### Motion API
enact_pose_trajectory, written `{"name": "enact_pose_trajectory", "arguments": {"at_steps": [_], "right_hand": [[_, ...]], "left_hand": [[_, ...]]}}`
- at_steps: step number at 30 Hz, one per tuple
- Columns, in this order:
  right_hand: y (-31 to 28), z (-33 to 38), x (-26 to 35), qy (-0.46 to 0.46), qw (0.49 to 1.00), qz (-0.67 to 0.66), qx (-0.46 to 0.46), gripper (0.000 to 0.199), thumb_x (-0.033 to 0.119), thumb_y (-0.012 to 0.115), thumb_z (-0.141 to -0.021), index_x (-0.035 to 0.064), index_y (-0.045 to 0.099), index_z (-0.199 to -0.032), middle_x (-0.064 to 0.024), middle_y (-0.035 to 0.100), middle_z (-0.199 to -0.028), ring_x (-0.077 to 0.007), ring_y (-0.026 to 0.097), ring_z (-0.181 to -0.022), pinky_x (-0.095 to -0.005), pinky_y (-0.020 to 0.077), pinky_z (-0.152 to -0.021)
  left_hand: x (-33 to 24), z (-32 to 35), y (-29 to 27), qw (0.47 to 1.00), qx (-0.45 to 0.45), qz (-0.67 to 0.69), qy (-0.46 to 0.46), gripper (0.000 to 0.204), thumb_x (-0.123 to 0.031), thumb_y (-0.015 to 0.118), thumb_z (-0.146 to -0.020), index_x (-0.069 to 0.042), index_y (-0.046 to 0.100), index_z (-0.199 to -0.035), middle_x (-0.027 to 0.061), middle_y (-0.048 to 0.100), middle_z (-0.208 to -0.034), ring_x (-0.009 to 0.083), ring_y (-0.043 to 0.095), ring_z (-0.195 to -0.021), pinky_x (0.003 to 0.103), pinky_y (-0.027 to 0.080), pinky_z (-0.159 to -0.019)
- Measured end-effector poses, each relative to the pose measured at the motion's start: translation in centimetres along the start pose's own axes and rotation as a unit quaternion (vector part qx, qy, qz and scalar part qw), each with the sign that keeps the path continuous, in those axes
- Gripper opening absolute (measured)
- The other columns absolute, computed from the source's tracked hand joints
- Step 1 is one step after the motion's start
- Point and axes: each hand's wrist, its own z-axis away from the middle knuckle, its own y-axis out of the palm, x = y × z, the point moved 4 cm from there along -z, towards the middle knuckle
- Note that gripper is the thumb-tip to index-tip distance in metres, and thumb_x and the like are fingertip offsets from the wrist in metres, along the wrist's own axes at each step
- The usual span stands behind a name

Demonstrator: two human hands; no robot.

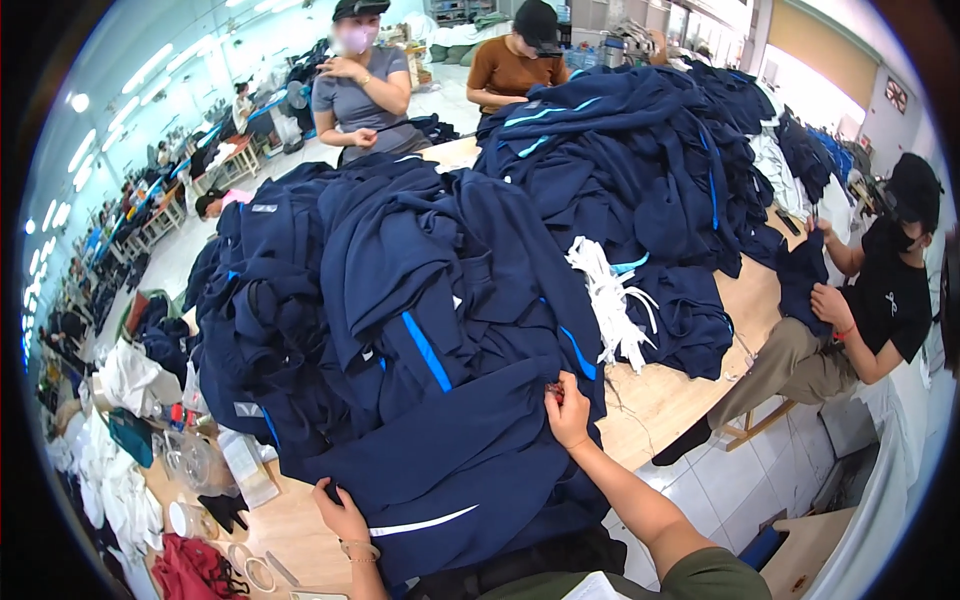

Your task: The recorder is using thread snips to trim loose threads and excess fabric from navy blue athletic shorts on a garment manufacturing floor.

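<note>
A dark navy garment [450,450] with light blue and white stripes lies spread in front of me on the wooden table [670,395]. My left hand [340,510] presses down on its lower left edge, fingers bent over the cloth. At the garment's upper right edge, my right hand [567,408] pinches the fabric, with something small and reddish at the fingertips. Behind it rises a big heap of the same navy garments [400,270].
A second navy heap [640,150] fills the far right of the table, with a bundle of white cords [608,300] at its foot. Two people work at the far side, another sits at the right holding navy cloth. Clear plastic items [195,460], tape rolls and red cloth [190,570] lie at left.
</note>
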Motion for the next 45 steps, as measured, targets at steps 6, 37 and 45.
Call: {"name": "enact_pose_trajectory", "arguments": {"at_steps": [6, 37, 45], "right_hand": [[0.3, 0.4, 0.2, 0.013, 1.000, 0.002, 0.016, 0.027, 0.010, 0.060, -0.082, 0.0040, 0.053, -0.108, -0.0163, 0.063, -0.078, -0.0342, 0.065, -0.069, -0.0383, 0.0497, -0.059], [-7.9, -3.4, 0.8, 0.174, 0.976, -0.124, 0.032, 0.024, 0.003, 0.058, -0.084, 0.0030, 0.055, -0.108, -0.0019, 0.053, -0.075, -0.0092, 0.050, -0.070, -0.0238, 0.0418, -0.063], [-15.3, 3.2, -4.9, 0.142, 0.975, 0.172, -0.012, 0.025, -0.001, 0.054, -0.083, -0.0009, 0.054, -0.108, -0.0168, 0.058, -0.095, -0.0280, 0.060, -0.080, -0.0330, 0.0476, -0.072]], "left_hand": [[0.2, -0.1, -0.4, 1.000, -0.004, 0.003, -0.020, 0.023, -0.005, 0.052, -0.087, 0.000, 0.054, -0.110, 0.0164, 0.058, -0.108, 0.0323, 0.056, -0.103, 0.036, 0.042, -0.093], [1.1, -0.9, -1.0, 0.998, 0.025, -0.003, 0.050, 0.037, 0.000, 0.054, -0.084, 0.003, 0.049, -0.120, 0.0187, 0.052, -0.120, 0.0338, 0.049, -0.115, 0.037, 0.036, -0.102], [0.8, 0.6, -1.3, 0.994, 0.075, -0.024, 0.076, 0.030, -0.003, 0.052, -0.085, -0.007, 0.057, -0.115, 0.0172, 0.048, -0.111, 0.0364, 0.051, -0.104, 0.039, 0.042, -0.092]]}}
